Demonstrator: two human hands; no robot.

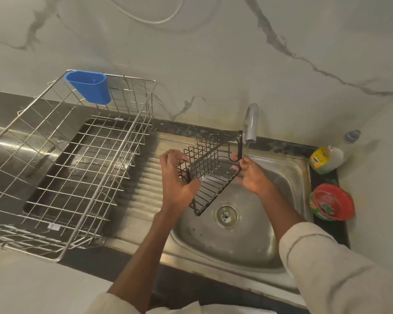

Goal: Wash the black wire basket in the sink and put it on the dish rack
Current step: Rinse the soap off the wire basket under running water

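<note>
You had the dish rack (82, 155) standing on the drainboard to the left of the sink (247, 234), its wire floor bare of dishes over a dark tray. A blue plastic cup (89, 89) hung on the rack's far rim, and nothing showed inside it. To the right of the sink, on the dark counter strip, a bottle with a yellow and green label (325, 159) lay tipped on its side, and nearer to you sat a red and green tub (331, 201) with something green in it, perhaps a scrub pad, though the blur made that hard to tell. The writing on both labels was too small to read. A small grey cap or bottle top (352, 136) stood against the wall beyond them.

The black wire basket (210, 168) was in the air over the sink bowl, tilted on edge just below the tap (251, 123), from which a thin stream ran. It was a rectangular grid of dark wire with a solid dark band along one side and a looped handle at its upper end.

Your left hand (179, 177) cupped the basket's near left corner with curled fingers and thumb. Your right hand (252, 173) gripped the basket's right end, fingers curled round the wire by the handle loop.
</note>
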